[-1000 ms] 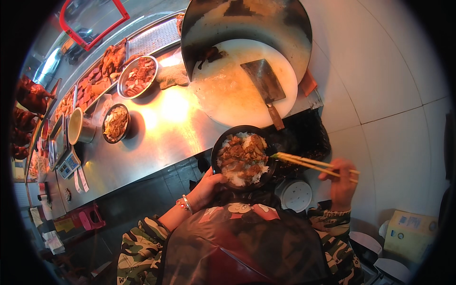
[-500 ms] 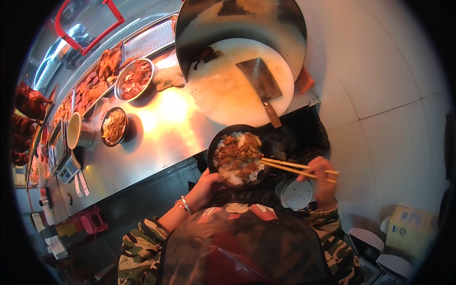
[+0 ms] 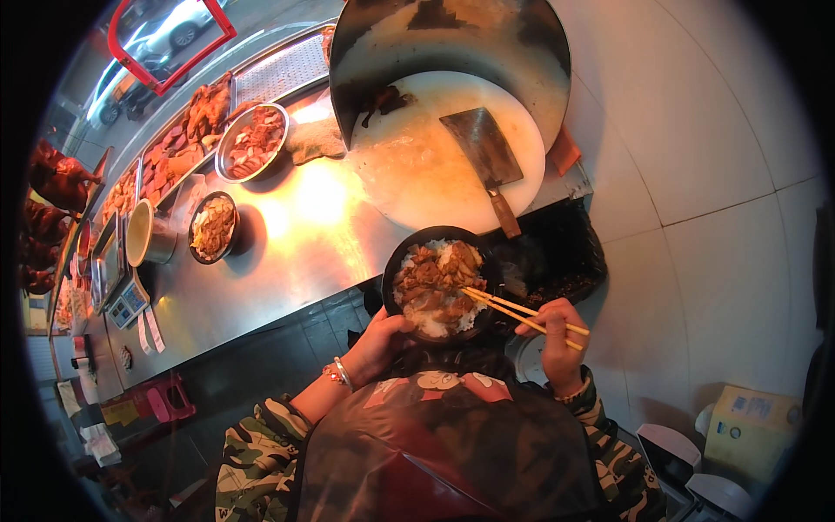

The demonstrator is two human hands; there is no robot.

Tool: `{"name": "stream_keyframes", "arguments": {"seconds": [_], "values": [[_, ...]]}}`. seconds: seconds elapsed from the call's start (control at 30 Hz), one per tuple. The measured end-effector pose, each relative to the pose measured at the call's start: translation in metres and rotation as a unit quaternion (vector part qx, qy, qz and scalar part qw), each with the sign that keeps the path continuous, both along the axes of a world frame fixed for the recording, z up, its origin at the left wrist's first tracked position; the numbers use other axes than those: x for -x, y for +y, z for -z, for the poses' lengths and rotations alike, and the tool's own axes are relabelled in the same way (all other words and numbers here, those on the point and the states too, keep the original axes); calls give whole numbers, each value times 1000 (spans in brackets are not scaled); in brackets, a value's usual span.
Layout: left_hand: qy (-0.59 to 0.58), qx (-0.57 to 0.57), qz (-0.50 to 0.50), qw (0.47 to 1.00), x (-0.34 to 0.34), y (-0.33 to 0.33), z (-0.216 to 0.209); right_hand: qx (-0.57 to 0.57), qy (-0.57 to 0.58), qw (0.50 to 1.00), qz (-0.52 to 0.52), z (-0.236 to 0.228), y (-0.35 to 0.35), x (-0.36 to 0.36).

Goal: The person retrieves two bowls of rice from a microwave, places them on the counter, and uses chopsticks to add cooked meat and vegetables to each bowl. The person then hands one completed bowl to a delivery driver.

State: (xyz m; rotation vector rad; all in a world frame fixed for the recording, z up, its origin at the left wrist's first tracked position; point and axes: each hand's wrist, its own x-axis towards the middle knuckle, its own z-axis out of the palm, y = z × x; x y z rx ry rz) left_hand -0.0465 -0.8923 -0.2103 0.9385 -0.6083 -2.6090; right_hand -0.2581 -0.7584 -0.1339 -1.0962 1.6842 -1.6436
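A black bowl [image 3: 393,300] of white rice topped with browned meat pieces [image 3: 435,270] is held up in front of my body. My left hand [image 3: 383,337] grips it at its near left rim, with the thumb on the edge. My right hand [image 3: 561,339] is closed on a pair of wooden chopsticks [image 3: 522,311], whose tips touch the meat at the bowl's right side. Beyond the bowl, a cleaver [image 3: 483,148] lies on a round white chopping board [image 3: 400,187], its wooden handle pointing toward me over the board's edge.
A curved metal guard [image 3: 452,43] stands behind the board. On the steel counter [image 3: 287,270] are a second filled bowl [image 3: 213,228], a metal bowl of sliced meat [image 3: 252,143], a beige tub [image 3: 143,235] and a scale [image 3: 129,300]. Roast birds [image 3: 56,183] hang at left; a black-lined bin [image 3: 565,252] sits right.
My right hand has moved left and slightly down toward the bowl. The chopstick tips have gone from the bowl's right edge farther in over the meat.
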Motion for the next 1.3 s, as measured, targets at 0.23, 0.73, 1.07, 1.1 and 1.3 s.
{"name": "stream_keyframes", "arguments": {"seconds": [0.23, 0.73, 1.07, 1.1, 1.3], "values": [[-35, 12, 10, 999, -1, -1, 6, 46, -87, 995, 19, -22, 18, 30], [-8, 10, 12, 1000, 3, -1, 3, -8, 8, 1000, 16, -22, 2, 36], [0, 14, 15, 1000, -3, 1, -2, -54, 100, 986, -120, -30, -4, 5], [4, 14, 12, 1000, -3, 1, -2, -55, 94, 986, -123, -32, -2, 6], [-1, 28, 25, 999, -4, 0, -5, 4, 46, 997, -57, -34, -4, 12]]}}
